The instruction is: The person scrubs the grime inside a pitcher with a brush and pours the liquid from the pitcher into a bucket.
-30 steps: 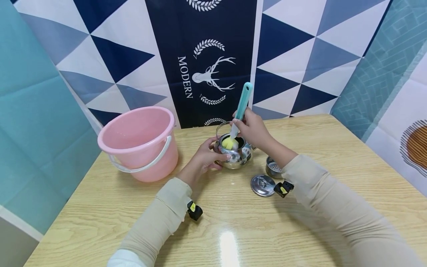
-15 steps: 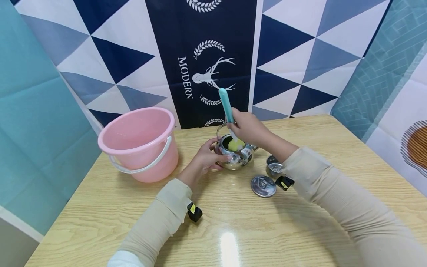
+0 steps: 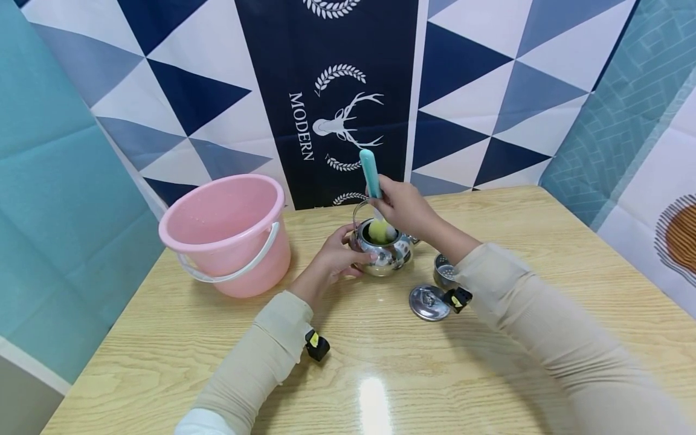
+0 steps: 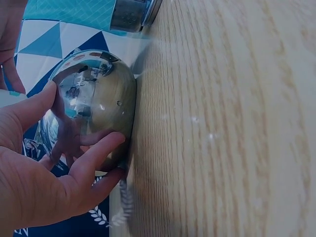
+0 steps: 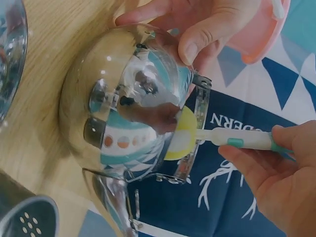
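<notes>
A shiny steel teapot [image 3: 383, 258] without its lid stands on the table, its spout pointing right. My left hand [image 3: 336, 254] holds it from the left side, thumb and fingers spread round the belly, as the left wrist view shows on the pot [image 4: 94, 108]. Between the fingers and thumb of my right hand [image 3: 405, 205] is the teal and white handle of a sponge brush [image 3: 370, 172]. Its yellow and white sponge head [image 5: 183, 134] sits in the pot's mouth, the lower part hidden inside. The pot's raised hoop handle [image 5: 200, 108] stands behind the brush.
On the left stands a pink bucket [image 3: 261, 266] with a white handle. The steel lid [image 3: 428, 302] lies to the right of the pot, beside a perforated steel strainer [image 3: 444, 273] partly hidden by my right sleeve. A patterned cloth hangs behind the wooden table [image 3: 337, 386].
The brush handle's top has swung left from its tilt to the right, and the sponge has shifted about in the pot's mouth. My left hand and the teapot have stayed nearly still.
</notes>
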